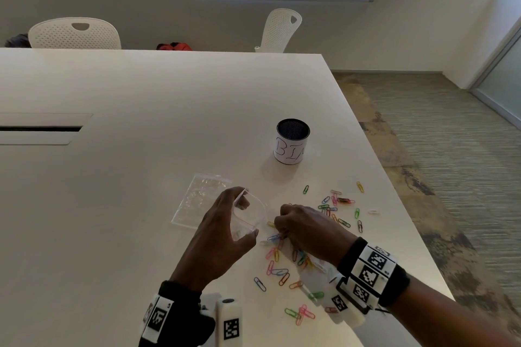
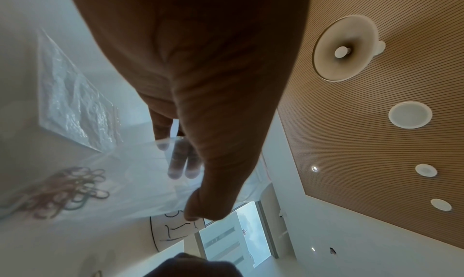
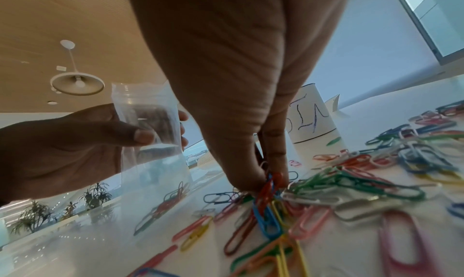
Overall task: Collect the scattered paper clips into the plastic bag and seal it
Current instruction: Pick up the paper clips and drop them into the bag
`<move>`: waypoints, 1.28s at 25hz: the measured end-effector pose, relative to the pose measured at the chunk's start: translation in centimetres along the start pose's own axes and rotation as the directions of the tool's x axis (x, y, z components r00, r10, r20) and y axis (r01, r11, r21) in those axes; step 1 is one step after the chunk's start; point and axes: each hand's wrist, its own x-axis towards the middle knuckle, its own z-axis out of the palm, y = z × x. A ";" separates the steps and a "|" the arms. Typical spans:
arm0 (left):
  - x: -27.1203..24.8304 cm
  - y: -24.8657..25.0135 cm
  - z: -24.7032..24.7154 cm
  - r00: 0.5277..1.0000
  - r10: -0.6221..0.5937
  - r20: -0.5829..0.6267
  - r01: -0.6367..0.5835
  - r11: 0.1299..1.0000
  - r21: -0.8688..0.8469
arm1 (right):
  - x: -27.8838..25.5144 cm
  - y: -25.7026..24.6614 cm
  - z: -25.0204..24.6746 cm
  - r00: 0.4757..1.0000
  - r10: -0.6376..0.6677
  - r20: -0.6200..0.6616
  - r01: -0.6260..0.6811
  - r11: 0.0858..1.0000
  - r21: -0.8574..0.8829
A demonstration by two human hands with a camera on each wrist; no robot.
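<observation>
Left hand [image 1: 222, 229] grips the clear plastic bag [image 1: 249, 218] upright just above the bench [image 1: 141, 177], thumb on one wall, fingers on the other, mouth held open; a few clips lie inside. Right hand [image 1: 304, 229] pinches a small bunch of paper clips [image 3: 270, 184] from the coloured scatter on the bench, just beside the bag. A labelled cup [image 1: 291, 141] stands beyond.

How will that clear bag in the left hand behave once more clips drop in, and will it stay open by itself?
The plastic bag looks thin and limp, so it will probably sag. Its mouth seems spread only by the left hand, so it would likely collapse if released. The few paper clips inside look light and should add little weight.
</observation>
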 end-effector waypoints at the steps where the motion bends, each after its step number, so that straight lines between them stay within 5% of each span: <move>1: 0.0 -0.1 0.1 1.000 0.000 0.000 0.000 1.000 -0.003 | 0.0 0.0 -0.2 1.000 0.019 0.006 -0.019 0.999 0.035; 6: -0.2 -0.3 0.3 1.000 0.000 -0.005 -0.001 1.000 -0.013 | -0.4 1.1 -1.3 0.987 0.151 -0.046 -0.136 0.960 0.243; 10: -0.2 -0.1 0.5 1.000 0.000 -0.012 0.000 1.000 -0.030 | -1.1 1.6 -2.8 0.934 0.352 -0.054 -0.250 0.758 0.603; 13: -0.1 -0.2 0.6 1.000 0.008 -0.015 -0.008 1.000 -0.030 | -1.9 0.6 -4.8 0.918 0.393 -0.057 -0.199 0.579 0.790; 16: -0.1 -0.3 0.7 1.000 0.024 -0.018 -0.024 0.999 -0.023 | -2.0 -1.2 -7.0 0.922 0.368 -0.117 -0.106 0.531 0.841; 26: 0.0 0.1 0.7 1.000 0.024 -0.013 -0.024 1.000 -0.015 | -0.1 -6.0 -9.2 0.931 0.175 -0.321 0.033 0.833 0.552; 32: -0.1 -0.2 0.8 0.999 0.033 -0.018 -0.033 0.999 -0.001 | 0.7 -6.3 -9.1 0.934 0.146 -0.327 0.038 0.868 0.496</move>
